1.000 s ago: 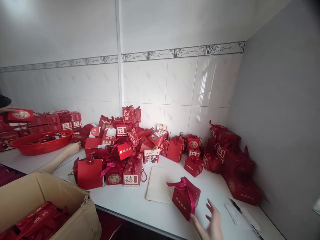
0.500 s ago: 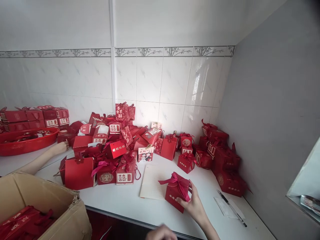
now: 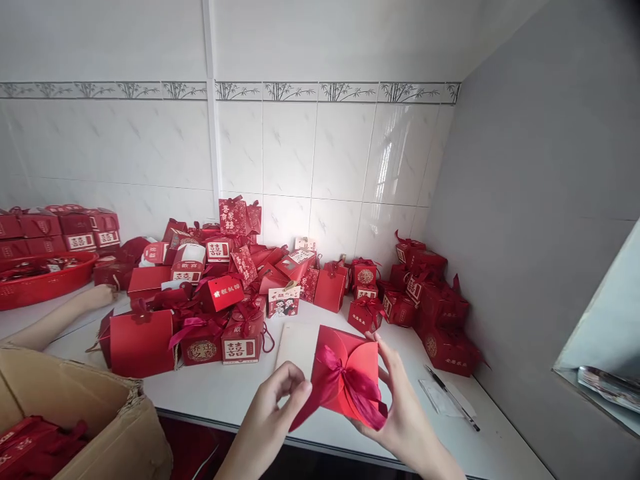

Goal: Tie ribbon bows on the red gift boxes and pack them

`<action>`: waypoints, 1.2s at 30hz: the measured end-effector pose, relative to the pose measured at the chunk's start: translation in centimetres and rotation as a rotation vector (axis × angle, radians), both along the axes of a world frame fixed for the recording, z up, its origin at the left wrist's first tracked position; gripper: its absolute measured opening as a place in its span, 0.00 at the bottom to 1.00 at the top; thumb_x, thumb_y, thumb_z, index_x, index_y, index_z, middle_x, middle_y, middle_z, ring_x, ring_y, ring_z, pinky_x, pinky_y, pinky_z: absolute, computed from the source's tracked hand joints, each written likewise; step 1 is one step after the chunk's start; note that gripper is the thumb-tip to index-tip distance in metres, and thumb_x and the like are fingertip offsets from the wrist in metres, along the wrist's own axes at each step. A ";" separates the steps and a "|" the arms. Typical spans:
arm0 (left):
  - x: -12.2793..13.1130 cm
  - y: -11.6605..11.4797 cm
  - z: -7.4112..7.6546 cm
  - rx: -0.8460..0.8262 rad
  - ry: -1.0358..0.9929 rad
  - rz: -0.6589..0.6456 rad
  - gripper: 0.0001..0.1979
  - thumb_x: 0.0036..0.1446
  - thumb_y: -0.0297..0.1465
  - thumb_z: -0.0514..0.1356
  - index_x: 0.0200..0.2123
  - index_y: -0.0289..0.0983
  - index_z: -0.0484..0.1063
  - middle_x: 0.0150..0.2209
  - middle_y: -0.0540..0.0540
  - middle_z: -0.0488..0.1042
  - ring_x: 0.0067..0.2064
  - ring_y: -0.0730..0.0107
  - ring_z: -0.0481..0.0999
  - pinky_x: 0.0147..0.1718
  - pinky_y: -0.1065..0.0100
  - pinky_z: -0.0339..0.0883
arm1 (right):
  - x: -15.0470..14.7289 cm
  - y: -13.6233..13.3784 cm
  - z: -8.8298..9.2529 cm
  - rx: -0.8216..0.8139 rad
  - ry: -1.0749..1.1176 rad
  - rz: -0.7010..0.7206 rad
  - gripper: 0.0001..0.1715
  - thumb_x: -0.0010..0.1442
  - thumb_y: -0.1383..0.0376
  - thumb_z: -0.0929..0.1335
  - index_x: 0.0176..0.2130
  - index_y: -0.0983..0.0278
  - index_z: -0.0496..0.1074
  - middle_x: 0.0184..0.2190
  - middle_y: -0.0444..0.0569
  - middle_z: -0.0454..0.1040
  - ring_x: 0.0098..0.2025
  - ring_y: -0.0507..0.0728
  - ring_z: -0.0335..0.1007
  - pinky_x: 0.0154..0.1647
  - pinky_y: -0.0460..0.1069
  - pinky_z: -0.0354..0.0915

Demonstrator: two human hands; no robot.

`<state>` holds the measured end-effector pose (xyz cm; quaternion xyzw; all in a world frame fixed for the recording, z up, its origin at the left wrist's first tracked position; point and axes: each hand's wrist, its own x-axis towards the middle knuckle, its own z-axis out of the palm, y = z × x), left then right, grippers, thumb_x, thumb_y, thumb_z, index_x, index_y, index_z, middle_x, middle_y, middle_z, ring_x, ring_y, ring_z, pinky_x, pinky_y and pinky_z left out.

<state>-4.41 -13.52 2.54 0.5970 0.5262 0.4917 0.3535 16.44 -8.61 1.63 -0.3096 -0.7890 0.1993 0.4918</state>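
A red gift box (image 3: 352,353) with a dark pink ribbon bow (image 3: 343,372) on top is tilted so that its folded lid faces me. My right hand (image 3: 400,407) grips the box along its right side, fingers behind the far edge and thumb side underneath. At the left of the box, my left hand (image 3: 273,407) is closed, thumb and curled fingers pinching at the ribbon's left tail. The exact contact there is partly hidden. Behind the box lies a lined notebook (image 3: 291,347), partly covered by it.
Many red gift boxes (image 3: 143,341) crowd the back of the white table. More boxes (image 3: 453,347) are stacked right. A pen (image 3: 453,398) lies on white paper. Front left stands a cardboard carton (image 3: 115,433); another person's arm (image 3: 75,313) reaches beside a red basin (image 3: 45,283).
My right hand has lifted the box off the table and tipped its top toward me. My left hand has come up from the bottom edge to the ribbon. The view has shifted slightly right.
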 end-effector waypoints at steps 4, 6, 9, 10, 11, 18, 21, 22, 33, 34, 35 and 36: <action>-1.2 -2.3 -0.3 -0.076 -0.001 -0.163 0.19 0.51 0.52 0.57 0.23 0.44 0.64 0.22 0.50 0.62 0.25 0.65 0.64 0.27 0.65 0.62 | 0.6 -0.2 0.5 0.081 -0.037 0.023 0.52 0.50 0.66 0.70 0.64 0.52 0.40 0.61 0.54 0.52 0.63 0.66 0.54 0.58 0.60 0.63; -1.9 -2.5 -0.1 -0.064 -0.001 -0.151 0.16 0.51 0.51 0.58 0.26 0.45 0.68 0.26 0.48 0.68 0.31 0.61 0.70 0.33 0.63 0.66 | 0.7 -0.5 0.6 0.064 -0.054 0.028 0.51 0.50 0.66 0.70 0.64 0.53 0.41 0.61 0.55 0.53 0.61 0.66 0.57 0.57 0.60 0.63; -2.2 -1.9 0.7 0.061 -0.111 -0.086 0.18 0.52 0.53 0.56 0.41 0.51 0.71 0.45 0.46 0.73 0.51 0.53 0.71 0.48 0.56 0.67 | 0.8 -1.0 0.8 0.039 -0.096 0.051 0.52 0.50 0.62 0.72 0.64 0.54 0.41 0.61 0.57 0.54 0.60 0.66 0.60 0.56 0.60 0.65; -1.9 -1.6 1.1 0.100 -0.147 -0.100 0.22 0.52 0.53 0.56 0.48 0.54 0.68 0.52 0.48 0.70 0.57 0.53 0.66 0.53 0.55 0.64 | 0.8 -1.2 0.9 0.036 -0.105 0.064 0.54 0.50 0.61 0.73 0.64 0.54 0.41 0.61 0.57 0.53 0.60 0.66 0.59 0.57 0.60 0.65; -1.6 -1.3 1.4 0.120 -0.170 -0.135 0.26 0.51 0.53 0.56 0.53 0.56 0.63 0.58 0.50 0.64 0.62 0.53 0.59 0.57 0.54 0.61 | 0.8 -1.3 0.9 0.037 -0.111 0.072 0.55 0.49 0.61 0.74 0.64 0.54 0.40 0.62 0.57 0.53 0.61 0.66 0.58 0.57 0.59 0.64; 1.1 0.1 0.4 0.071 -0.164 -0.236 0.32 0.55 0.46 0.59 0.60 0.59 0.50 0.66 0.55 0.51 0.64 0.55 0.56 0.60 0.56 0.58 | 1.2 -1.2 -0.3 -0.012 -0.121 0.066 0.52 0.51 0.65 0.71 0.64 0.55 0.40 0.63 0.57 0.49 0.63 0.66 0.54 0.61 0.61 0.59; 2.0 1.3 -1.4 0.104 -0.109 -0.171 0.31 0.56 0.41 0.58 0.61 0.51 0.51 0.65 0.49 0.52 0.65 0.54 0.53 0.60 0.55 0.56 | 1.4 0.1 -2.3 -0.089 -0.075 0.067 0.53 0.49 0.67 0.71 0.64 0.54 0.39 0.64 0.55 0.48 0.64 0.65 0.52 0.61 0.60 0.59; 2.4 2.0 -2.0 0.111 -0.107 -0.157 0.31 0.57 0.39 0.57 0.62 0.48 0.50 0.65 0.46 0.52 0.65 0.54 0.53 0.60 0.55 0.56 | 1.5 0.8 -3.2 -0.113 -0.046 0.069 0.54 0.49 0.67 0.71 0.64 0.54 0.39 0.64 0.55 0.47 0.65 0.65 0.50 0.61 0.60 0.58; 5.6 12.8 -8.8 0.159 -0.135 -0.137 0.34 0.49 0.30 0.58 0.61 0.36 0.55 0.60 0.38 0.60 0.61 0.55 0.59 0.59 0.60 0.55 | 2.4 11.7 -12.4 -0.298 0.300 0.071 0.51 0.43 0.63 0.74 0.61 0.52 0.52 0.61 0.54 0.57 0.60 0.70 0.59 0.46 0.55 0.72; 5.6 13.6 -9.2 0.173 -0.145 -0.141 0.34 0.49 0.31 0.59 0.61 0.35 0.55 0.60 0.38 0.61 0.61 0.56 0.59 0.59 0.61 0.55 | 2.4 12.6 -12.6 -0.304 0.325 0.074 0.51 0.42 0.63 0.75 0.61 0.53 0.53 0.61 0.55 0.59 0.59 0.70 0.60 0.46 0.56 0.72; 5.7 14.4 -9.5 0.183 -0.155 -0.141 0.33 0.50 0.32 0.58 0.61 0.35 0.56 0.60 0.39 0.61 0.61 0.56 0.60 0.59 0.61 0.54 | 2.4 13.4 -12.7 -0.311 0.341 0.070 0.52 0.41 0.62 0.76 0.61 0.54 0.54 0.60 0.55 0.60 0.58 0.70 0.62 0.47 0.56 0.71; 5.7 15.2 -9.8 0.191 -0.166 -0.134 0.32 0.51 0.34 0.58 0.60 0.35 0.56 0.60 0.39 0.62 0.61 0.57 0.60 0.60 0.62 0.52 | 2.3 14.1 -12.6 -0.316 0.345 0.057 0.52 0.40 0.61 0.76 0.61 0.55 0.55 0.60 0.55 0.61 0.57 0.70 0.63 0.48 0.56 0.71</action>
